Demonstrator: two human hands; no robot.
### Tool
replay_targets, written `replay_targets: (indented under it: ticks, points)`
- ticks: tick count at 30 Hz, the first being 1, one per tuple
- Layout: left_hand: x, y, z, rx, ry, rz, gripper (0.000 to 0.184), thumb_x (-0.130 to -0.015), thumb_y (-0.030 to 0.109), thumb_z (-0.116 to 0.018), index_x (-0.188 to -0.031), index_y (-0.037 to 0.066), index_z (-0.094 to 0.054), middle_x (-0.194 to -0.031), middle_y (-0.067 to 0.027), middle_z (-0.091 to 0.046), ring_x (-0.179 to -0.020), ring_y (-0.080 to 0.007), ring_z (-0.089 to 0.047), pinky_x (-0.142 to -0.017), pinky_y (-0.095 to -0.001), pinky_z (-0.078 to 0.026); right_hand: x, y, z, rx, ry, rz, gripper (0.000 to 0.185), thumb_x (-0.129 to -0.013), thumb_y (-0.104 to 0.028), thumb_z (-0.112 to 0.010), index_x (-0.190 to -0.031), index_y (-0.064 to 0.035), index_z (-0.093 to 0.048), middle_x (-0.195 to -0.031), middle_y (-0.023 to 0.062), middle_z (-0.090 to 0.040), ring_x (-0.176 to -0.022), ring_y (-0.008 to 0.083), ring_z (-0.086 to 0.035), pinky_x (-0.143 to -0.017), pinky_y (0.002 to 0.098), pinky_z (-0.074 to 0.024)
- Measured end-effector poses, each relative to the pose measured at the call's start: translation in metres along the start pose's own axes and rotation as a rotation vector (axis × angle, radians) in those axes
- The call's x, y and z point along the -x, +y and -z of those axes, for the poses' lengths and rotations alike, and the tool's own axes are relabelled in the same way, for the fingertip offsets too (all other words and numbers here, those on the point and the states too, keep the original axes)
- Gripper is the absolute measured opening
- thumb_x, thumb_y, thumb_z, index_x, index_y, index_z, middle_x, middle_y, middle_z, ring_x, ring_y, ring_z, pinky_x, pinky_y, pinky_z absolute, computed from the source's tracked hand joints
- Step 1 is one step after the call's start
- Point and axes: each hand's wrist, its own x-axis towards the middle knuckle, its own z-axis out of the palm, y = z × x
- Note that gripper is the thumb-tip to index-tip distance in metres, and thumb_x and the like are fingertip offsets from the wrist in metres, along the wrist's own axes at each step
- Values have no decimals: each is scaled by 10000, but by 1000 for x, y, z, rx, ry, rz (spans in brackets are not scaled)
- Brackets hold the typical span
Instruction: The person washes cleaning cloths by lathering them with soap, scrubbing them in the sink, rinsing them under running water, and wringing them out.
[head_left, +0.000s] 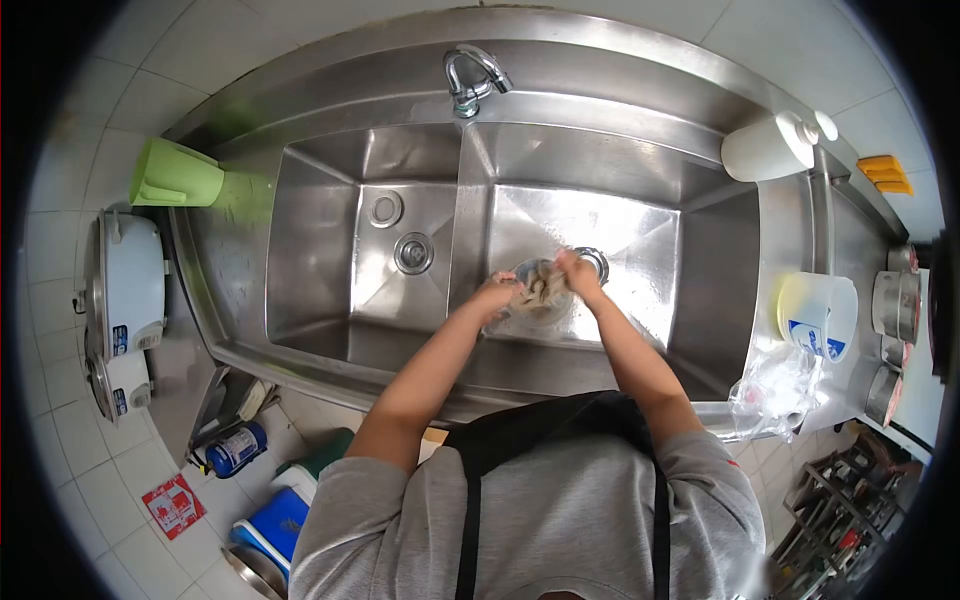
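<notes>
The fingers of the left hand (497,292) curl inward and pinch the left edge of a clear container (540,313), which could be a thin bag or a bowl. The right hand (577,272) is at the opposite side, by the upper right edge; its fingers are blurred, so whether they pinch or are spread cannot be told.

Between the hands lie soft-looking pieces (543,285), pale brown and greyish, bunched together in the clear container. They look wet and limp, with uneven outlines; what they are is unclear. The step in hand appears to be working the pieces by hand, low in the sink. The next move would call for a steady left hold and a gentle right hand, since slippery pieces could spill over the edge.

All this is in the larger, right-hand basin (560,165) of a steel double sink, with its drain (594,262) just beside the right hand. The left basin (375,300) has a small round disc (386,208) near its own drain. A chrome faucet (467,98) stands behind the divider. Farther out, a green pitcher (180,175) is at the left end of the tabletop (225,250); a white bottle (765,152), a translucent tub (820,305) and crumpled clear plastic (780,390) are at the right.
</notes>
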Motion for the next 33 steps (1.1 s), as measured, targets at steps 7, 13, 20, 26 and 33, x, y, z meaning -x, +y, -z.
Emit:
replay_targets:
  ticks: [7, 13, 20, 26, 33]
  points:
    - [-10, -1, 3, -508, 58, -237, 414, -774, 334, -594, -1103, 104, -492, -1117, -185, -505, -996, -291, -510, -811, -347, -418, -6, 78, -99, 612, -125, 125, 282, -820, -221, -474, -1072, -111, -542, -1105, 175, -508, -982, 330, -517, -823, 392, -414]
    - [0, -19, 7, -524, 179, -440, 352, -775, 348, -586, -1035, 118, -531, -1071, -194, -498, -1019, -326, -485, -851, -380, -401, -64, 144, -144, 975, -505, -156, 372, -834, -241, -457, -1180, -110, -499, -1278, 95, -416, -1170, 248, -407, -973, 379, -318]
    - [14, 8, -11, 425, -166, 42, 592, -792, 541, -447, -1217, 129, -424, -1315, -114, -339, -1204, -262, -292, -964, -486, -214, -21, 4, -31, 421, -386, 535, 303, -684, 20, -487, -946, -59, -618, -889, 183, -600, -816, 346, -574, -726, 353, -451]
    - [7, 42, -36, 807, -206, 96, 781, -714, 691, -375, -1284, 159, -331, -1380, -80, -241, -1274, -313, -161, -929, -623, -151, 48, -131, 32, -350, -362, 363, 236, -801, -19, -481, -1022, -9, -563, -956, 101, -587, -890, 189, -553, -804, 276, -420]
    - [-35, 64, -51, 1333, -457, -169, 406, -802, 523, -421, -808, 138, -549, -879, -51, -594, -842, -211, -540, -762, -399, -417, 47, -156, -25, -576, 181, 302, 201, -839, -225, -550, -801, -29, -530, -705, 18, -550, -635, 96, -500, -599, 235, -419]
